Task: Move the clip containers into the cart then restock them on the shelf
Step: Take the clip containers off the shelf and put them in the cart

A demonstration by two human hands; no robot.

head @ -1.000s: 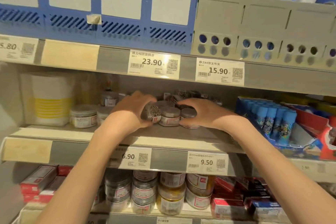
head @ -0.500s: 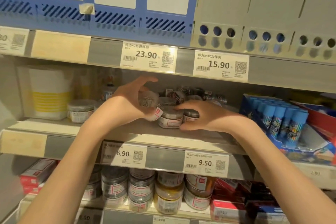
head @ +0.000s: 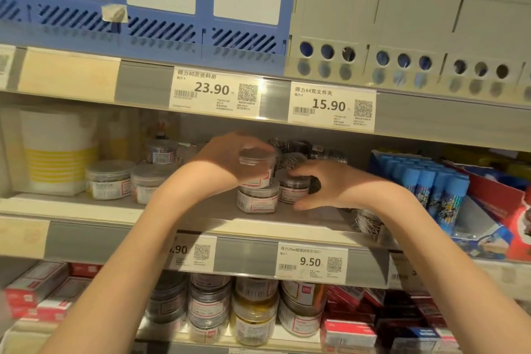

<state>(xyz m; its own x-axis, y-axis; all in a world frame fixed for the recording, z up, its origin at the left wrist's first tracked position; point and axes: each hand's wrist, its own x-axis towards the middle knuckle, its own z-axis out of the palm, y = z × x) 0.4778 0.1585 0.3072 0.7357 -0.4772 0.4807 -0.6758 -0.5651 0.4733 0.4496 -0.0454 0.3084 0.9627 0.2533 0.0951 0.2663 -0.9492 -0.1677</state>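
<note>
store shelving fills the view, with price tags along each rail. on the middle shelf (head: 120, 211) small clear tubs of clips stand in a loose cluster, some stacked two high, probably to fit more into the low gap under the board above.

the left hand (head: 227, 161) reaches in from above and grips a tub (head: 256, 165) round its side, fingers curled over the lid edge. that tub looks lifted and a little tilted over the front tub (head: 258, 199) below it; whether the two touch i cannot tell. holding it by the wall rather than the lid keeps the lid from popping.

the right hand (head: 330, 185) curls round the next tub (head: 293, 188), thumb low by the shelf board, fingers over the top and back. it looks like a grip being set, with the tub on the shelf.

no cart is in view, so i judge this as picking tubs off, two at a time. more tubs (head: 110, 178) wait to the left, and glue sticks (head: 425, 190) crowd the right, so the right wrist has little room.
</note>
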